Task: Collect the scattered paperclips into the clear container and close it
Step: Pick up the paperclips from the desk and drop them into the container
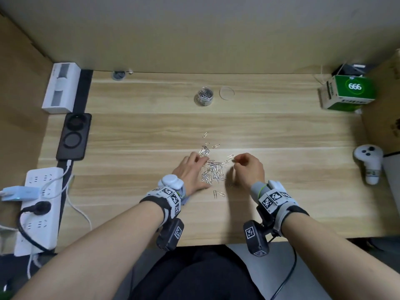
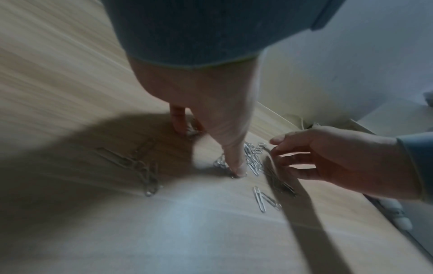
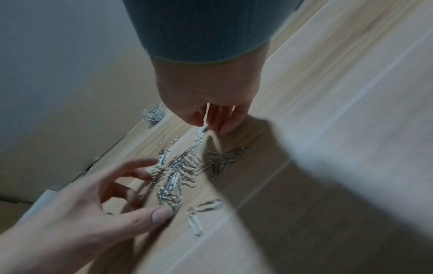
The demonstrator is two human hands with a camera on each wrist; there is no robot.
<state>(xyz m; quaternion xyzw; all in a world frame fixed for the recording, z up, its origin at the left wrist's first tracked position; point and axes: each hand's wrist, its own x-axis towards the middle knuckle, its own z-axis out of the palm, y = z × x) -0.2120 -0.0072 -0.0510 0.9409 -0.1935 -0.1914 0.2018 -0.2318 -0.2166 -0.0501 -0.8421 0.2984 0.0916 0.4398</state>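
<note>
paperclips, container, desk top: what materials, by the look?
Paperclips: bare bent wire, likely steel; silvery with bright glints. Container: clear, plastic or glass, cannot tell; the clips inside show through its wall. Desk top: wood-grain, probably laminate; pale printed-looking streaks, soft sheen.

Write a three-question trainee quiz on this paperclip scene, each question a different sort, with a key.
1. True or false: the round lid is fitted on the clear container.
2. Multiple choice: what is the right hand doing? A) pinching a paperclip B) lifting the lid C) resting flat, holding nothing
3. Fill in: the left hand lies with spread fingers against the ____ side of the paperclip pile.

Key
1. False: the lid lies on the desk beside the container, to its right, and the container stands open with clips inside.
2. A: thumb and finger pinch one clip at the pile's right edge.
3. Left.
</note>
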